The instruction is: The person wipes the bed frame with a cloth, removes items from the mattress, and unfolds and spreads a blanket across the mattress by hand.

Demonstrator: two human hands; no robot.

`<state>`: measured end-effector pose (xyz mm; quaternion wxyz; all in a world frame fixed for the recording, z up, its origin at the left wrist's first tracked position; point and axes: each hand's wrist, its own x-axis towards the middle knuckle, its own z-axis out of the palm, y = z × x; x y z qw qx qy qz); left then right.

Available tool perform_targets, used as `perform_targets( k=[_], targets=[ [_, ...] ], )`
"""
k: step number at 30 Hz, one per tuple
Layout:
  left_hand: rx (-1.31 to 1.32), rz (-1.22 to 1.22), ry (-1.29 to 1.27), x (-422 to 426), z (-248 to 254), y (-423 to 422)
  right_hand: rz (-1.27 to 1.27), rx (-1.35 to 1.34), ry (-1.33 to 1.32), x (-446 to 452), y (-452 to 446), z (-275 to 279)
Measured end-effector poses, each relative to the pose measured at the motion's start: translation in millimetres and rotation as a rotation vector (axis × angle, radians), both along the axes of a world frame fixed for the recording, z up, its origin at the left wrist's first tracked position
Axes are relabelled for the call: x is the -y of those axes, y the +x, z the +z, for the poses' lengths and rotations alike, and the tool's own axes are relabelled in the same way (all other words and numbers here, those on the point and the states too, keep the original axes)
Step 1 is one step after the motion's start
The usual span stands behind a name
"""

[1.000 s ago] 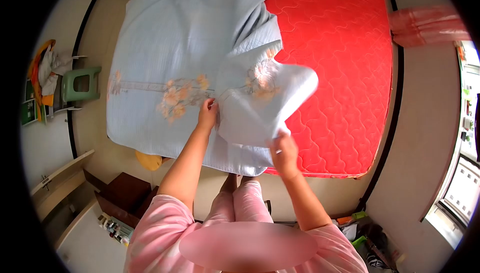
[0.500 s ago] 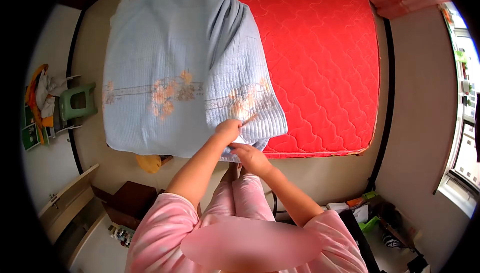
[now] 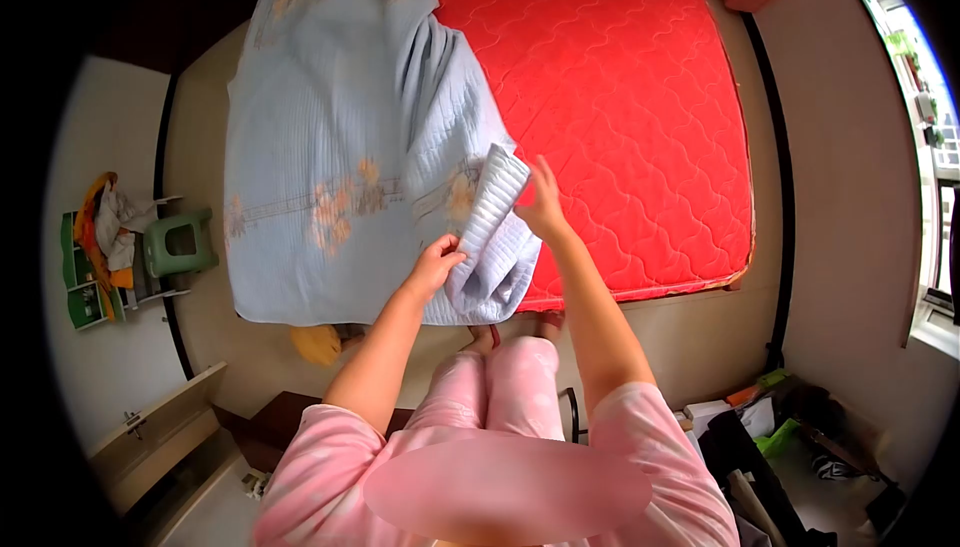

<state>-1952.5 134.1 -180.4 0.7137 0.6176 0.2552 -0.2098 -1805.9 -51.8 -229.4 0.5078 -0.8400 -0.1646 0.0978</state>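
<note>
could flop down crooked or crease up, tbh, from too loose a pinch on the raised flap [image 3: 494, 195] | left hand [image 3: 435, 265]: narrow pinch on the blue quilted cover [image 3: 310, 137] | right hand [image 3: 543, 211]: pretty wide open beside that flap, can't tell about contact | cover: over left edge of red mattress [image 3: 630, 147], bunched at near edge

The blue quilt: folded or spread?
Both: the quilt lies spread over the mattress at left, but folded and bunched by the left hand.
</note>
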Motion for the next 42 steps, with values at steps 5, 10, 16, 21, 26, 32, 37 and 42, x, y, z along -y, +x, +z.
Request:
perform_targets(
  k=[5, 10, 16, 21, 26, 32, 37, 42],
  targets=[
    [0.004, 0.202, -0.007, 36.6, 15.0, 21.3, 0.348, -0.253, -0.309, 4.8, 29.5, 16.4],
    [0.099, 0.248, 0.120, 95.4, -15.0, 60.0, 0.341, -0.785, 0.039, 114.5, 6.3, -27.1],
    [0.327, 0.125, 0.373, 290.9, -61.3, 150.6, -0.247, -0.555, 0.137, 315.2, 22.0, -63.1],
    [0.469, -0.021, 0.485, 426.4, -44.8, 220.5, -0.341, -0.152, -0.307, 454.5, 118.4, -2.7],
    [0.540, -0.035, 0.596, 446.2, -40.7, 194.5, -0.525, 0.181, -0.397, 484.4, 202.7, -1.7],
    [0.208, -0.146, 1.022, 360.8, -103.9, 87.3, -0.491, -0.244, -0.320, 512.1, 200.2, -141.5],
    [-0.007, -0.325, 1.320, 327.0, -131.8, 76.4, -0.593, -0.537, -0.203, 531.2, 177.6, -172.4],
    [-0.150, -0.315, 1.335, 306.8, -164.5, 113.5, -0.506, -0.571, 0.024, 517.7, 183.7, -167.4]
  ],
)
